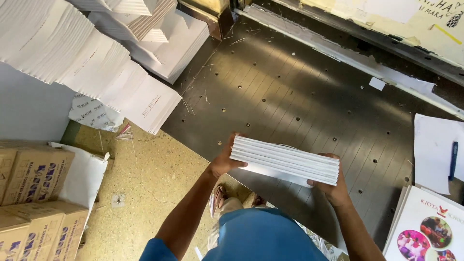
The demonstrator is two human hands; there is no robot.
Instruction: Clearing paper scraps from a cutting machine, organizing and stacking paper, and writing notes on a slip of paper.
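Head view, left to right. Stacked brown cardboard cartons [34,198] stand on the speckled floor [145,179] at the lower left, with a white wrapped bundle [84,176] against them; above these, fanned stacks of white booklets [92,63] overhang the far-left corner of the dark metal table [290,82], whose ribbed surface is dotted with small holes and strewn with thin paper slivers near that corner.

At the near edge of the table the left hand [223,162] grips the left end of a small stack of white booklets [285,162]; its fingers are curled shut around that end, thumb on top, the rest hidden beneath; the stack is held level, spines or cut edges toward the camera, just above the table's near edge and tilted slightly down to the right; whether its underside touches the metal cannot be told. The right hand [331,188] clasps the right end of the same stack, fingers closed under and behind it, thumb at the lower corner. Between the forearms show a blue garment [261,237] and a sandalled foot [220,195] on the floor.

Further right, a loose white sheet [432,150] lies at the table's right edge with a blue pen [453,159] on it; a pile of booklets with colourful printed covers [427,227] occupies the near-right corner; a pale guard bar [348,58] runs along the far edge.
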